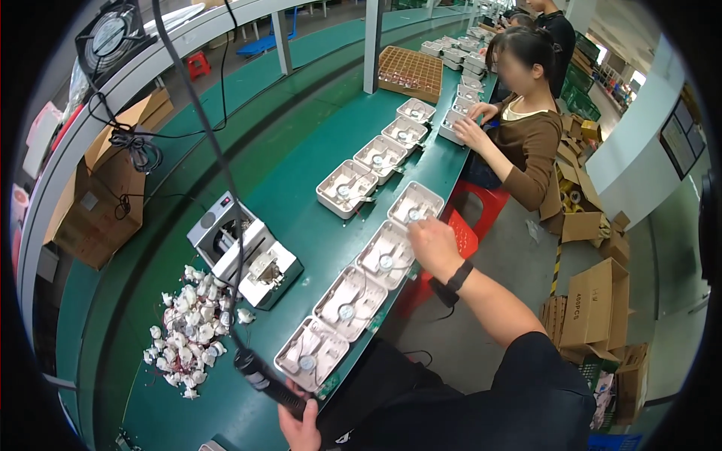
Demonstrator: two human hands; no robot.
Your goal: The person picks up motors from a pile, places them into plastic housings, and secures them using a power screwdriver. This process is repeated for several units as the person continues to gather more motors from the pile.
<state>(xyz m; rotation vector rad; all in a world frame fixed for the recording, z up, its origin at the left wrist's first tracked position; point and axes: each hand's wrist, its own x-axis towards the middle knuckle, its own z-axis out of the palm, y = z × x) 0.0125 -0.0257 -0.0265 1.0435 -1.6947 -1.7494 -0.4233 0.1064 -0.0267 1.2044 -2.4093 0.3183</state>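
My left hand [299,427], at the lower edge, is closed around the lower end of a black electric screwdriver [262,374] hanging on a dark cord. Its tip is hidden by my fingers. Right beside it lies the nearest white plastic housing [331,349], open side up, with a round part and thin wires inside. It heads a row of several such housings along the bench's front edge. My right hand [435,244], a black band on its wrist, reaches to the far end of the row. Its fingers curl over another housing [415,201]; what they hold is hidden.
Left on the green bench [293,248] stand a grey machine [244,252] and a heap of white wired parts [188,331]. A second row of housings [344,188] runs toward a divided brown tray [410,73]. A co-worker [530,128] handles a housing ahead; red stools [462,233] stand alongside.
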